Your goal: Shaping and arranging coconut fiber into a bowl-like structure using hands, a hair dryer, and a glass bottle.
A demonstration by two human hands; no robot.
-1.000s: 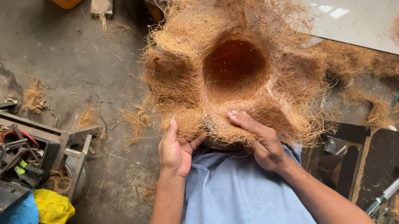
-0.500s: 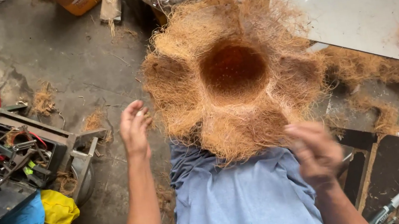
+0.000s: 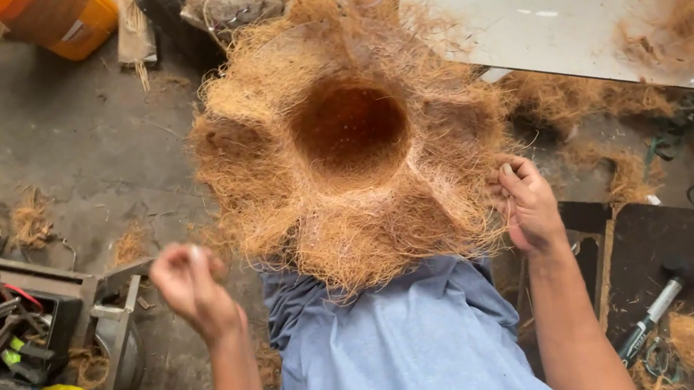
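Against your blue shirt (image 3: 405,350) rests one coir basket (image 3: 351,158), light, springy and loosely matted, so grip its thick rim, never stray strands. Your right hand (image 3: 529,205) pinches fibres at its right edge; your left hand (image 3: 192,285) hangs loosely curled left of it, seemingly empty. Beyond it lies one white board (image 3: 555,3).

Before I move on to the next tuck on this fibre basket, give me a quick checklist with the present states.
1. Coir basket resting against the lap, hollow facing up: ok.
2. Right hand touching the basket's right rim: ok.
3. Left hand on the basket: not ok, it is off to the left, blurred and clear of the rim.
4. Left hand empty: cannot tell, blur hides the fingers.
5. Rim evenly trimmed: not ok, loose strands stick out all round.
6. Tool tray within view at left: ok.
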